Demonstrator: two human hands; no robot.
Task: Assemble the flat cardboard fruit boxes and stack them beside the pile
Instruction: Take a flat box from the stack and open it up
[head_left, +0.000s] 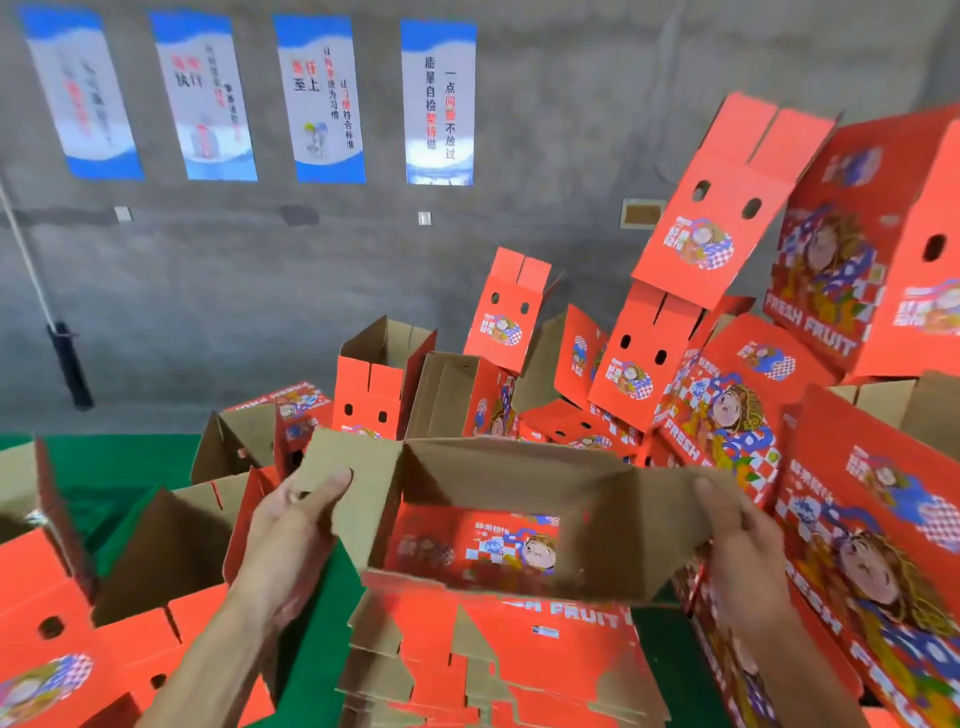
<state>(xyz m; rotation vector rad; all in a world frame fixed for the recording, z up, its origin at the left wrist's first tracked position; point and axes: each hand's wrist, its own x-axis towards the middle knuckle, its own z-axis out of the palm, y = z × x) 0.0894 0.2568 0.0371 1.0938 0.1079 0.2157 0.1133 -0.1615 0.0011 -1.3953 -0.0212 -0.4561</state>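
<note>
I have a half-opened red fruit box (498, 514) held up between both hands, its brown inside facing me and a printed panel visible through the open bottom. My left hand (291, 530) grips the left end flap, thumb on the inner cardboard face and fingers curled behind it. My right hand (743, 540) grips the right end flap the same way, thumb on top. The box sits just above the pile of flat blanks (498, 670), which lies on the green floor (104, 467) directly below it. Assembled boxes (727, 405) are heaped behind and to the right, several tilted, some leaning on each other. More opened boxes (67, 597) stand at the left. Four posters (322, 98) hang on the grey concrete wall (208, 270)
</note>
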